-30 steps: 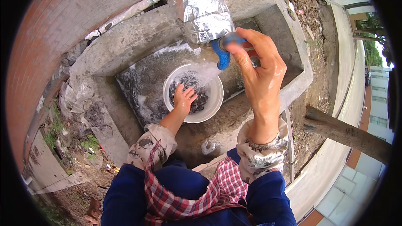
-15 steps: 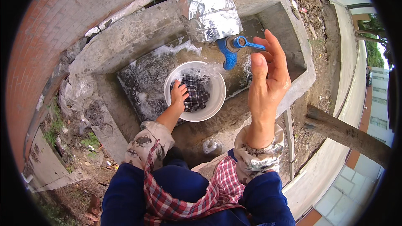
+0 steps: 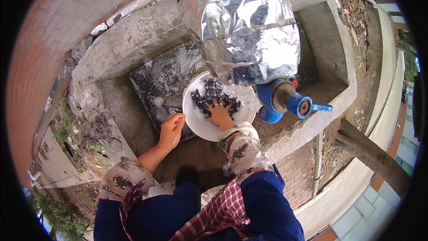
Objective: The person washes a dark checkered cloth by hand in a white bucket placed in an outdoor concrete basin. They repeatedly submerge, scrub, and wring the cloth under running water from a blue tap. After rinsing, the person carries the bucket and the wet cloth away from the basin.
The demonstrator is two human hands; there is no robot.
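Note:
A round white bucket [image 3: 194, 126] stands in the concrete basin, with a black-and-white checked cloth [image 3: 212, 90] wet inside it. My right hand [image 3: 219, 114] reaches into the bucket, fingers spread flat over the cloth. At the bucket's left rim is my left hand [image 3: 172, 130], its fingers bent and closed on the edge. Water runs in from the blue tap [image 3: 270, 107], whose lever [image 3: 321, 107] points right. Shiny foil wrapping [image 3: 249, 27] covers the pipe behind the tap and hides part of the basin.
Thick walls of the concrete basin [image 3: 129, 44] surround the bucket. A dark, soapy slab [image 3: 167, 69] lies under and left of it. The foil-wrapped pipe and tap hang close over the bucket's right side. A wooden post [image 3: 374, 154] leans at the right.
My right hand has left the tap lever and gone down onto the cloth. My left hand has come off the cloth to the bucket's left rim. The tap and pipe appear larger and closer.

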